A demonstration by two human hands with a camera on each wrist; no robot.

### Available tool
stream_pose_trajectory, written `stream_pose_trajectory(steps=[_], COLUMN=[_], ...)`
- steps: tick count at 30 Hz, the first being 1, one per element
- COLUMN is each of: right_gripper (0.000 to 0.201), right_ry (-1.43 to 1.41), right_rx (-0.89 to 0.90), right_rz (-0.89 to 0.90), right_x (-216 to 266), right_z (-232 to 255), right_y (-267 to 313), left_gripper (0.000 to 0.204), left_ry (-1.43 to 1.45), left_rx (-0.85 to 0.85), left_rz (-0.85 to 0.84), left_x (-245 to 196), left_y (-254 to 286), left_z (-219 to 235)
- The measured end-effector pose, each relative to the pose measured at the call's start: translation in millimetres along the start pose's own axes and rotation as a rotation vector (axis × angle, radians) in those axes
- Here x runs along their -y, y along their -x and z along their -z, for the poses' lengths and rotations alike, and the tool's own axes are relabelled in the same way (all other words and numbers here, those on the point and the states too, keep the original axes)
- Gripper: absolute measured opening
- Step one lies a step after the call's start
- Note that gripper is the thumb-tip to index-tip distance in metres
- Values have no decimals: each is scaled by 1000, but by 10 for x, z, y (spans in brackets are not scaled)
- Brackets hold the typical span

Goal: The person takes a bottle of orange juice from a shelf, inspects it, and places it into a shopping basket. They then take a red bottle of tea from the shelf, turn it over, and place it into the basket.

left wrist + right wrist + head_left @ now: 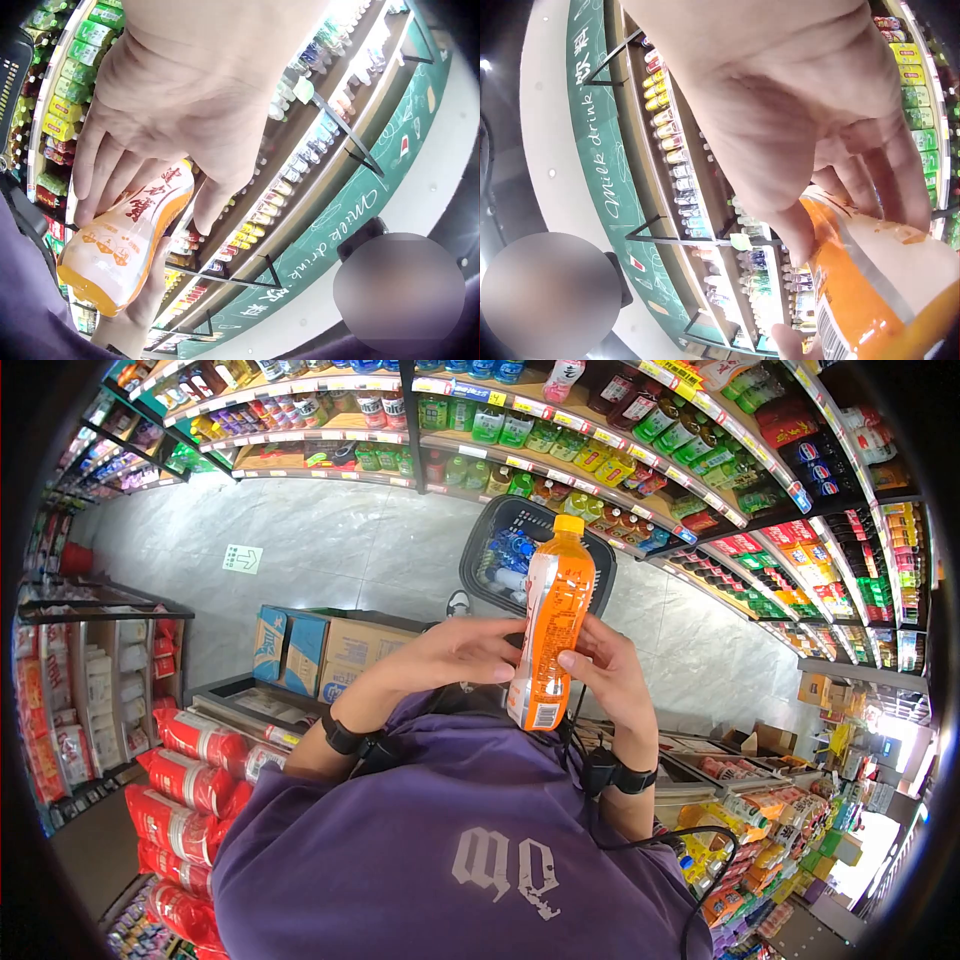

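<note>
An orange drink bottle (562,595) with a yellow cap stands nearly upright before my chest in the head view, its barcode side facing up at me. My right hand (618,678) holds it, thumb across the label and fingers behind. On the other side, my left hand (450,657) is beside the bottle with its fingers reaching along it. In the left wrist view, the left thumb (214,202) stands apart from the bottle (124,251), whose white label has red characters. The right wrist view shows the right thumb (793,232) against the orange label.
A dark shopping basket (480,525) with bottles inside is on the floor beyond the drink bottle. Drink shelves (600,435) curve along the front and right. Cardboard boxes (362,650) and red packages (185,820) lie to my left. A black cable (690,832) hangs by my right arm.
</note>
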State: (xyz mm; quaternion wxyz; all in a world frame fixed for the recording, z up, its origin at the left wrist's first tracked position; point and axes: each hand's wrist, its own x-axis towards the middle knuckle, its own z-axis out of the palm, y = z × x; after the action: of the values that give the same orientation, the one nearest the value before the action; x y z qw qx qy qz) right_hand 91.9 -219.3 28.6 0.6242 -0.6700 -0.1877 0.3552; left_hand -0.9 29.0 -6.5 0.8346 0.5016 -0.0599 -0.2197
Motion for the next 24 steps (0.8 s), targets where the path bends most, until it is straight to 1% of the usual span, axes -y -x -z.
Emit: stream_pose_trajectory(steps=[13,15,18,24], right_gripper=[49,48,49,52], right_ry=[-1,5,17,-1], right_rx=[-6,-11,-9,-6], right_rz=[-28,-5,4,-25], right_x=[42,11,7,53], right_z=[-14,-6,-18,-32], right_y=[25,24,27,47], left_gripper=[65,65,71,73], left_ry=[-11,-19,-26,-45], left_rx=[6,11,8,8], left_rz=[-39,-33,-6,-12], left_x=[32,31,19,62], left_y=[-1,6,13,41], left_z=[-25,4,10,11])
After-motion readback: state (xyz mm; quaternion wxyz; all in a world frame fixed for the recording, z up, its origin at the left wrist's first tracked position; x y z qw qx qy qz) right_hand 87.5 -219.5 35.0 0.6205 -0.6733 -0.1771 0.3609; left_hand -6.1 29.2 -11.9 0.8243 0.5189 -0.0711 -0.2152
